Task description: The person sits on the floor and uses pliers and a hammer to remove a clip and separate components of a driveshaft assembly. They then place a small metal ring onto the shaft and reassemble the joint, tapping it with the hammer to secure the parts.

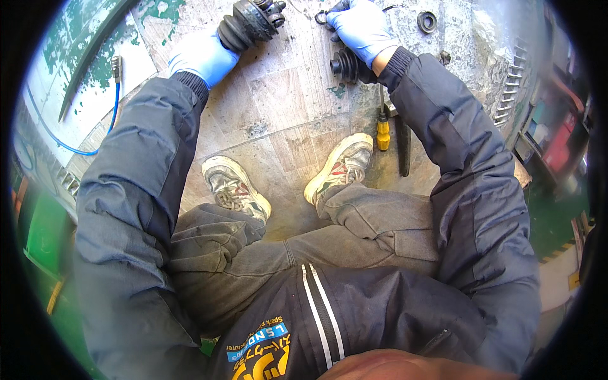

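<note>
and here's the left hand (201, 57), in a blue glove, up at the top of the view, closed on a greasy cv joint (273, 14) by its ribbed rubber boot (235, 33), the fingers tucked out of sight behind it; the joint tilts up and to the right. over to the right hand (360, 28), gloved in blue too, fingertips blackened and curled, with a small dark ring (321, 17) right at their ends; whether they're pinching it, i can't tell. just below that hand, a second ribbed boot (346, 66) lies partly hidden by the wrist. farther right on the worn wood-patterned floor (278, 95), a round dark seal (427, 22). nearer the shoes (342, 166), a yellow-handled screwdriver (383, 133) beside a flat black bar (403, 145). out left, a blue hose (116, 104) curves away from its metal fitting (116, 67).
</note>
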